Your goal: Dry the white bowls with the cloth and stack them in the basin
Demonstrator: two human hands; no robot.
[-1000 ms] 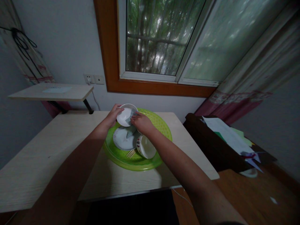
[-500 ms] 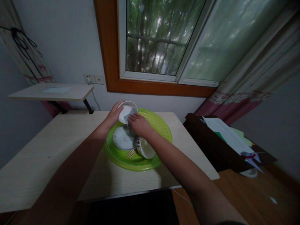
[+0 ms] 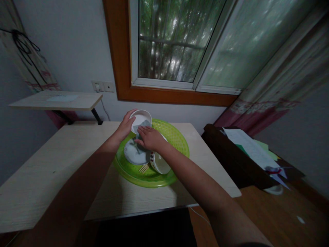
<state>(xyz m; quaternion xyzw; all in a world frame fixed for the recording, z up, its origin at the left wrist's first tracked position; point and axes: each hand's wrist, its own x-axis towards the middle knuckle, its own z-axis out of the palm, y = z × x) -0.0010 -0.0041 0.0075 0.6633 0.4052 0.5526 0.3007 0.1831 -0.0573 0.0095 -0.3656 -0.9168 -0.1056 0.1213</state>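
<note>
My left hand (image 3: 125, 125) grips the rim of a small white dish (image 3: 142, 117), held tilted above a round green plastic basin (image 3: 177, 144). My right hand (image 3: 149, 137) presses a grey cloth (image 3: 143, 125) against the inside of that dish, fingers laid flat on the cloth. Below the hands, inside the basin, lie a white plate (image 3: 135, 156), a white bowl with a red-patterned rim (image 3: 160, 164) on its side, and wooden chopsticks (image 3: 144, 168).
The basin stands on a light wooden table (image 3: 51, 171) below a window (image 3: 169, 44). A small shelf (image 3: 56, 100) sticks out at the left wall. A dark cabinet (image 3: 231, 157) with papers (image 3: 252, 147) stands to the right.
My right hand with the cloth has slid leftward and down across the dish. My left hand has lifted and tilted the dish a little. The basin's contents have not moved.
</note>
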